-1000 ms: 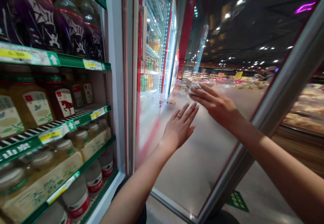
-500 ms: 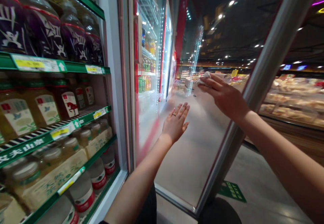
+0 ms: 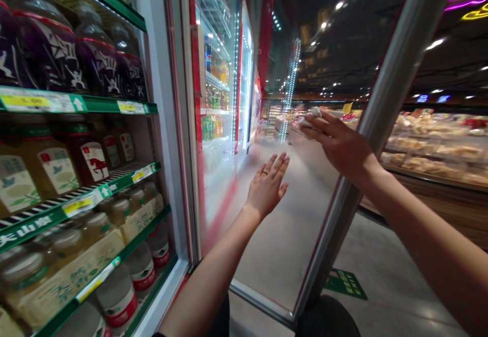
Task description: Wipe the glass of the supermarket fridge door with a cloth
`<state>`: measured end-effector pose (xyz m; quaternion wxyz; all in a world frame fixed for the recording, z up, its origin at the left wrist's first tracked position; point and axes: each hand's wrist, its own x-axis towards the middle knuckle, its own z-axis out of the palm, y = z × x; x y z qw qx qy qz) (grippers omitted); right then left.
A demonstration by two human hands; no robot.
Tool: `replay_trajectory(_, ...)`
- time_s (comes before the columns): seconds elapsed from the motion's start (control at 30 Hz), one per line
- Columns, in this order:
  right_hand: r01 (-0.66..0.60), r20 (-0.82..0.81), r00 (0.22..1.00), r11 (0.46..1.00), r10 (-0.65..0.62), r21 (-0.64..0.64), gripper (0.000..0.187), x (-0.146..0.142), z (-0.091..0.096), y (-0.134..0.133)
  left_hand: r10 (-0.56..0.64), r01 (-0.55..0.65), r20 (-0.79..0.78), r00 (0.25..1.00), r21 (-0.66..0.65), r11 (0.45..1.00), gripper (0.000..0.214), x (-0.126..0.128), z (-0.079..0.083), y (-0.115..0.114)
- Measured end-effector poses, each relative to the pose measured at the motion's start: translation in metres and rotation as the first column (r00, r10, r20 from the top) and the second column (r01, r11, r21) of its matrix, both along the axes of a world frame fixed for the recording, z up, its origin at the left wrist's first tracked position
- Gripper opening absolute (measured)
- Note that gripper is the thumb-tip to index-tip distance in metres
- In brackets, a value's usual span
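Note:
An open glass door of a drinks fridge stands before me, fogged on its left part. My right hand presses a crumpled white cloth or tissue against the upper middle of the glass, near the metal door frame. My left hand, with a ring on one finger, is held out flat with fingers extended against the glass, lower and to the left. Nothing is held in it. Whether the white thing is cloth or paper I cannot tell.
Left of me, fridge shelves with green edges carry purple bottles, juice bottles and red-labelled bottles. Beyond the door lies a display of packaged goods. A green exit sign is on the floor.
The view has shifted slightly, so shelves and door frame sit further left. My right hand stays on the glass with the white piece; my left hand's fingers are spread a little more.

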<state>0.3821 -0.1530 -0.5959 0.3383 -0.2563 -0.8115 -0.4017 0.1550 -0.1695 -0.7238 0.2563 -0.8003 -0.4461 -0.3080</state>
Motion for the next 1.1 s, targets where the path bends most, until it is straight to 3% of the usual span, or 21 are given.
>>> replay_trajectory(0.1, -0.013, -0.01, 1.0, 1.0, 0.013, -0.005, 0.068, -0.002, -0.002, 0.0, -0.016, 0.016, 0.0, 1.0, 0.044, 0.999, 0.073, 0.007, -0.002, 0.003)
replay_trajectory(0.2, -0.022, 0.091, 0.996, 0.999, 0.025, -0.034, 0.061, 0.004, -0.009, -0.007, -0.036, 0.036, -0.009, 0.999, 0.063, 0.997, 0.073, 0.014, -0.002, 0.004)
replay_trajectory(0.3, 0.04, 0.1, 0.994, 0.999, -0.038, -0.013, 0.06, 0.017, -0.008, -0.017, -0.061, 0.062, -0.021, 0.998, 0.061, 0.996, 0.072, 0.023, 0.0, 0.003)
replay_trajectory(0.47, 0.169, -0.019, 0.986, 0.983, -0.168, 0.066, 0.055, 0.026, 0.003, -0.028, -0.101, 0.103, -0.027, 0.994, 0.063, 0.993, 0.073, 0.038, 0.004, -0.001)
replay_trajectory(0.63, 0.184, 0.119, 0.972, 0.973, -0.201, 0.139, 0.051, 0.037, -0.003, -0.041, -0.118, 0.119, -0.013, 0.993, 0.072, 0.99, 0.074, 0.05, 0.006, 0.001)
replay_trajectory(0.9, 0.259, 0.016, 0.963, 0.944, -0.267, 0.204, 0.041, 0.038, 0.007, -0.042, -0.089, 0.089, -0.019, 0.996, 0.018, 0.996, 0.075, 0.053, 0.008, 0.0)
replay_trajectory(1.1, 0.346, 0.079, 0.928, 0.921, -0.364, 0.18, 0.047, 0.03, -0.008, -0.048, -0.128, 0.128, -0.007, 0.992, 0.052, 0.99, 0.073, 0.048, 0.006, 0.003)
